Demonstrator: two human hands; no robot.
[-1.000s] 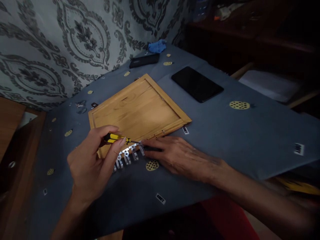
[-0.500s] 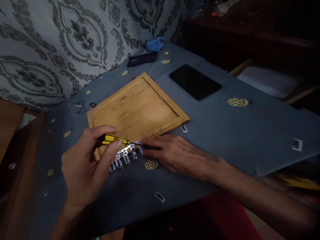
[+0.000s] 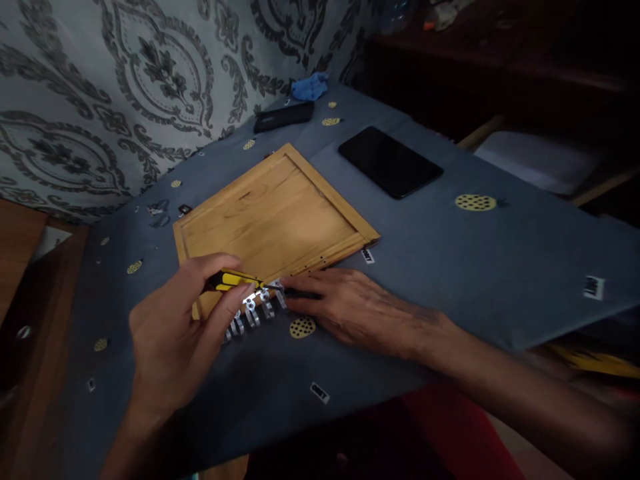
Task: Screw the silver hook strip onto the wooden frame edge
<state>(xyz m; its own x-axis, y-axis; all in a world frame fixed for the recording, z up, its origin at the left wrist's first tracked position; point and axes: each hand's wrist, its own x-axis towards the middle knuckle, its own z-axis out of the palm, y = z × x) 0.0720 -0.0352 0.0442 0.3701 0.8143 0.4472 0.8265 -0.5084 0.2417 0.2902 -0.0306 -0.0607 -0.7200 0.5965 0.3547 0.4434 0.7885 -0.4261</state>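
one head camera looks forward and down, close over the table (image 3: 450, 280), with the wall (image 3: 100, 100) behind it.

The left grip (image 3: 183, 333) was raised, its back towards the camera, thumb and fingers curled together in a tight pinch. The right grip (image 3: 345, 307) lay flat, palm down, fingers stretched leftward, tips close to the left fingertips. The right forearm (image 3: 500, 393) reached in from the lower right.
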